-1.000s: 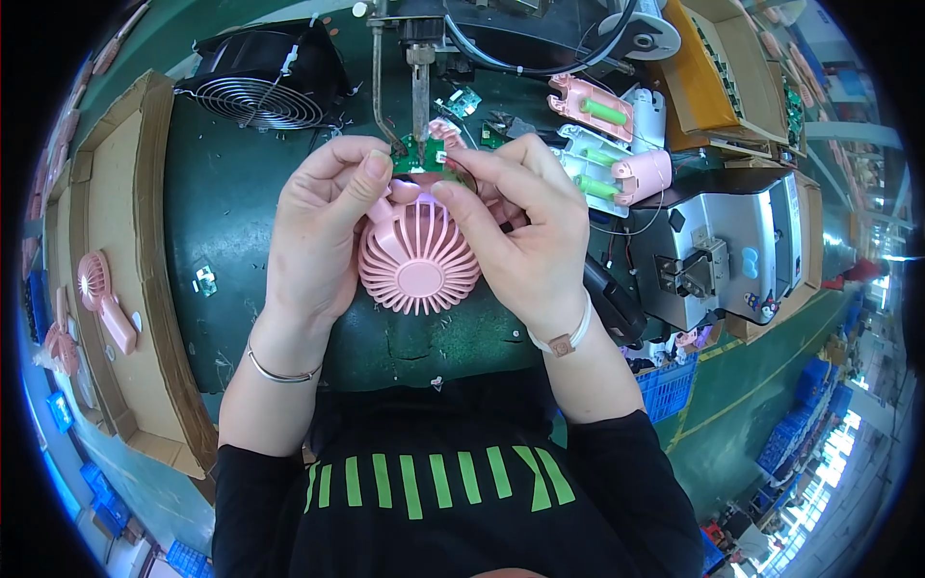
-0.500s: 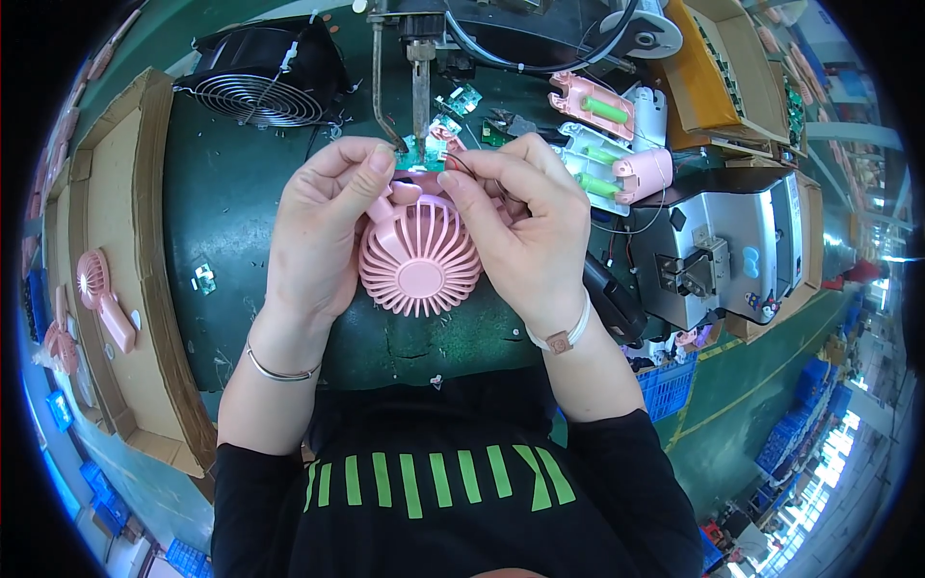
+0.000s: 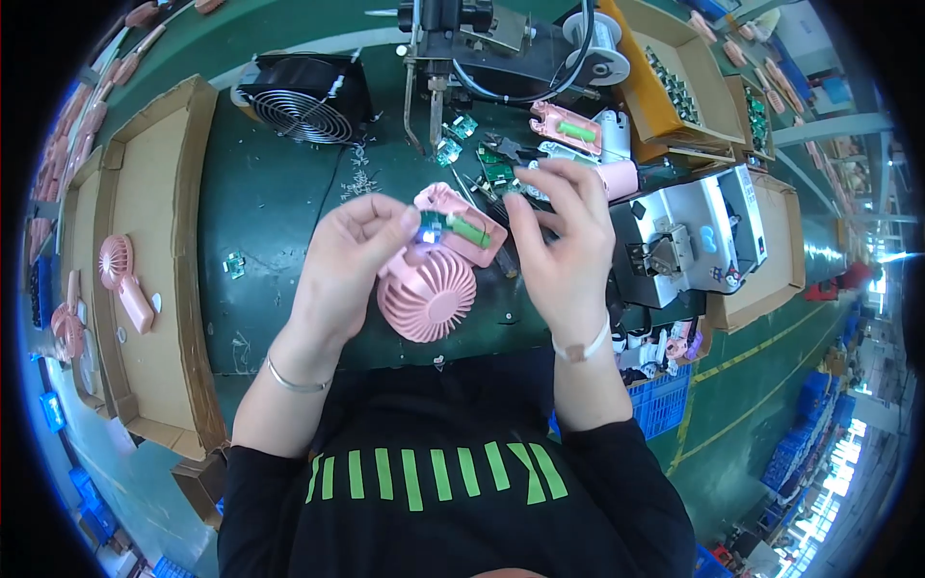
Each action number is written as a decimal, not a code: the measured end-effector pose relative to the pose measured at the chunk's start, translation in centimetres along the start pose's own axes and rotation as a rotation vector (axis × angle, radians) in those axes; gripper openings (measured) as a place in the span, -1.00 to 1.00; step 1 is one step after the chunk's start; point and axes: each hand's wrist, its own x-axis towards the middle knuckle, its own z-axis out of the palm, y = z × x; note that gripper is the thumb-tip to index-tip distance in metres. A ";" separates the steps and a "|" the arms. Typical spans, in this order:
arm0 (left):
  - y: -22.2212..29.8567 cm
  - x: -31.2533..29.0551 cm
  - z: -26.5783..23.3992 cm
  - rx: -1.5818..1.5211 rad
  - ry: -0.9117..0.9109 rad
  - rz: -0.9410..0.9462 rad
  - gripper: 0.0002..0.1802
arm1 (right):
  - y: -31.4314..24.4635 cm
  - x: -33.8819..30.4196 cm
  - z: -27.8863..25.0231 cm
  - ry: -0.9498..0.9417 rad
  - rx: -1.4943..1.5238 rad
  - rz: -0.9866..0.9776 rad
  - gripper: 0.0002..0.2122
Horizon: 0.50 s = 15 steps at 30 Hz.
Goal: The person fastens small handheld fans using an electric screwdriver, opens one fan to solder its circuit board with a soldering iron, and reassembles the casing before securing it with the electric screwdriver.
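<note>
My left hand (image 3: 352, 260) pinches a small green circuit board (image 3: 433, 227) that shows a bright bluish-white light. The board sits at an opened pink handle shell (image 3: 489, 252) with a green battery cell (image 3: 469, 229) inside. Joined to this shell is a round pink slatted fan head (image 3: 431, 297), just right of my left fingers. My right hand (image 3: 564, 236) hovers to the right of the shell, fingers apart and holding nothing. Beyond the hands, a soldering iron (image 3: 436, 111) on a stand points down over the bench.
A black fan (image 3: 306, 101) with a wire grille stands at the far left. Loose circuit boards (image 3: 496, 166) and pliers (image 3: 511, 148) lie beyond my hands. Another pink shell (image 3: 568, 130) rests behind my right hand. A cardboard tray (image 3: 159, 279) is at left; a silver machine (image 3: 689, 236) stands at right.
My right hand has come off the fan and opened, moving right. The fan has turned, showing its open handle with the battery, and a light now shines on the board. The view has shifted.
</note>
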 end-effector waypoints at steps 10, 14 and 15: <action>0.7 -6.7 -0.1 0.205 0.006 0.120 -0.86 | -4.4 -3.7 0.5 -0.541 0.293 -0.088 -0.76; -1.0 -7.5 -1.0 0.254 -0.005 0.434 -0.61 | -3.4 -5.0 1.6 -0.475 0.400 -0.006 -0.79; -1.4 -7.8 -1.2 0.251 -0.003 0.442 -0.61 | -3.5 -5.3 1.6 -0.462 0.440 0.049 -0.81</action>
